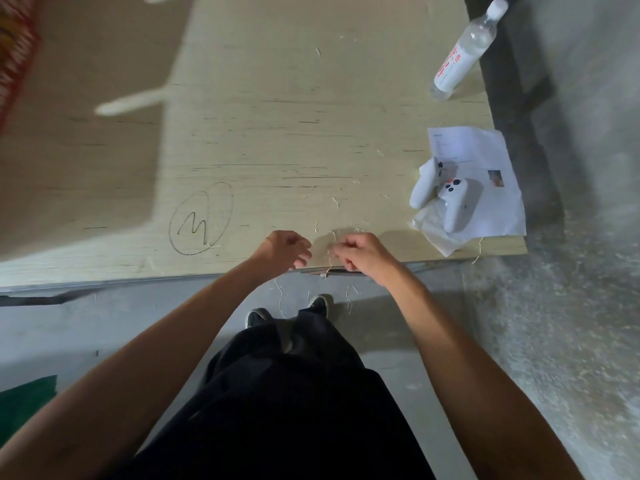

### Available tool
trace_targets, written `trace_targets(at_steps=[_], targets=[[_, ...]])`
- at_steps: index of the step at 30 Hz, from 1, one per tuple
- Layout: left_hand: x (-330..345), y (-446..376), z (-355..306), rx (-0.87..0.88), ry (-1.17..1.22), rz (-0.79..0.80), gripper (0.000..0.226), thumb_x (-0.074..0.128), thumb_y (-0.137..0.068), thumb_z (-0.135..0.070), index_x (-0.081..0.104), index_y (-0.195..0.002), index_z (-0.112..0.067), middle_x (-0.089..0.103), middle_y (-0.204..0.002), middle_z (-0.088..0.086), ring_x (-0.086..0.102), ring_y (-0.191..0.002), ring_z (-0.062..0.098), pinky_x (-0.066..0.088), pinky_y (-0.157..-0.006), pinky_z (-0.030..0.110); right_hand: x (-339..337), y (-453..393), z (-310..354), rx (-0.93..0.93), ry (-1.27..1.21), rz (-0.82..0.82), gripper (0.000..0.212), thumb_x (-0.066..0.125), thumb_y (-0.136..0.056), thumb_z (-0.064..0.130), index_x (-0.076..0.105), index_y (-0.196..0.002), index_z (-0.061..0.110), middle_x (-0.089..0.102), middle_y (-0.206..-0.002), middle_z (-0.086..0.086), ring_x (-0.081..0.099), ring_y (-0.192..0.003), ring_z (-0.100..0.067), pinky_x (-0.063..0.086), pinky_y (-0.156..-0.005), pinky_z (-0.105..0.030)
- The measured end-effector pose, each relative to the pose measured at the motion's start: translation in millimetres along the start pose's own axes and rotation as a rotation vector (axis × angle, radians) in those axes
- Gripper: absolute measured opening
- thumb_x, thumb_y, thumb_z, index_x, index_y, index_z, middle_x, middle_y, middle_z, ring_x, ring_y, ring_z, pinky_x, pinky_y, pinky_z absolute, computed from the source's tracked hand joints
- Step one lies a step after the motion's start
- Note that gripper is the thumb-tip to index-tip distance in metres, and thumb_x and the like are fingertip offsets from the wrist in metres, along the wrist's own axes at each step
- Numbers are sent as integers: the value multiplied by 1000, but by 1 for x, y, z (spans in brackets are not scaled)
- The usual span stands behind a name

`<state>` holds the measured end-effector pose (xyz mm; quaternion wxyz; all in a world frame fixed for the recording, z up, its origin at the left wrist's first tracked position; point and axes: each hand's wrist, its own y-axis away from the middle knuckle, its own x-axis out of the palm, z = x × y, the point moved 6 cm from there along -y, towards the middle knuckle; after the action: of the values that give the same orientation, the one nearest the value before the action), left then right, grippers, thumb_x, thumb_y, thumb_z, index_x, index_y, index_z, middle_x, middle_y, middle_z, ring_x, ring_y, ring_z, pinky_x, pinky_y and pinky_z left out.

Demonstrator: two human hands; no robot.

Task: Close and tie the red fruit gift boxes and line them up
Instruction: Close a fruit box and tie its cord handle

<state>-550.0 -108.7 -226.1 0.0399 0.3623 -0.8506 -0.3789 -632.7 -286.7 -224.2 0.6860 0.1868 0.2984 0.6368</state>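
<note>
My right hand pinches a thin pale straw-like strand at the front edge of the plywood table. My left hand hovers just left of it, fingers loosely curled, with nothing visibly held. More loose strands lie on the table and on the floor by my feet. A blurred red patterned box shows at the far left edge. Beside it is a blurred brown box surface with a white strap.
A clear water bottle lies at the table's back right. Two white controllers rest on a printed sheet of paper near the right edge. A pen-drawn circle mark is left of my hands. Grey concrete floor surrounds the table.
</note>
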Motion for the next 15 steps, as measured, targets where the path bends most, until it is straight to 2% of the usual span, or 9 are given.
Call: trace_targets(at_steps=[3, 5, 6, 7, 8, 9, 11, 13, 15], targets=[[-6, 1, -30, 42, -21, -8, 15, 54, -103, -16, 69, -100, -16, 77, -94, 1, 74, -83, 15, 57, -76, 33, -42, 2, 44, -166, 17, -233, 24, 68, -98, 25, 67, -87, 4, 58, -63, 2, 49, -52, -8, 44, -55, -26], [-13, 1, -66, 140, 14, -50, 17, 51, -103, -9, 67, -109, -10, 75, -96, 3, 71, -82, 20, 52, -70, 32, -75, 11, 75, -316, 12, -517, 27, 64, -99, 27, 64, -83, 5, 59, -65, -1, 52, -57, -12, 46, -58, -29], [-18, 1, -87, 218, 65, -92, 19, 49, -103, -6, 65, -115, -6, 73, -97, 7, 69, -81, 22, 50, -68, 31, -90, 17, 88, -387, -60, -661, 24, 63, -101, 26, 64, -89, 5, 63, -71, -5, 55, -60, -15, 48, -61, -31], [-25, 2, -108, 296, 121, -141, 21, 48, -104, -3, 63, -119, -2, 72, -98, 10, 68, -80, 23, 48, -67, 30, -104, 23, 97, -442, -151, -769, 18, 62, -101, 26, 65, -101, 8, 68, -83, -7, 61, -64, -17, 50, -63, -29], [-31, 3, -128, 361, 171, -181, 23, 48, -104, -3, 61, -123, 0, 71, -101, 12, 67, -82, 24, 48, -67, 30, -114, 27, 102, -462, -209, -842, 22, 63, -101, 28, 60, -117, 12, 70, -98, -7, 67, -70, -18, 52, -65, -24], [-35, 3, -144, 406, 209, -206, 25, 49, -104, -4, 60, -126, 0, 70, -104, 13, 67, -84, 24, 49, -69, 30, -121, 27, 104, -447, -217, -875, 38, 65, -99, 32, 51, -132, 17, 69, -112, -3, 71, -76, -14, 52, -67, -19], [-38, 2, -164, 425, 248, -228, 28, 52, -104, -8, 59, -131, -4, 71, -110, 12, 67, -90, 23, 50, -72, 33, -128, 19, 92, -296, -140, -818, 68, 69, -95, 39, 34, -150, 19, 63, -128, 6, 71, -86, -4, 52, -71, -12], [-37, -1, -166, 371, 261, -230, 30, 54, -104, -10, 58, -133, -5, 71, -117, 15, 68, -92, 24, 50, -76, 38, -123, 6, 68, -136, -91, -666, 71, 70, -94, 37, 38, -152, 11, 64, -133, 1, 73, -92, -9, 57, -88, -22], [-38, -4, -158, 319, 270, -225, 30, 55, -103, -11, 59, -132, -5, 70, -120, 16, 69, -92, 25, 51, -80, 41, -111, -6, 45, -53, -128, -554, 58, 69, -95, 30, 50, -144, 6, 68, -130, -7, 76, -88, -15, 58, -93, -38]])
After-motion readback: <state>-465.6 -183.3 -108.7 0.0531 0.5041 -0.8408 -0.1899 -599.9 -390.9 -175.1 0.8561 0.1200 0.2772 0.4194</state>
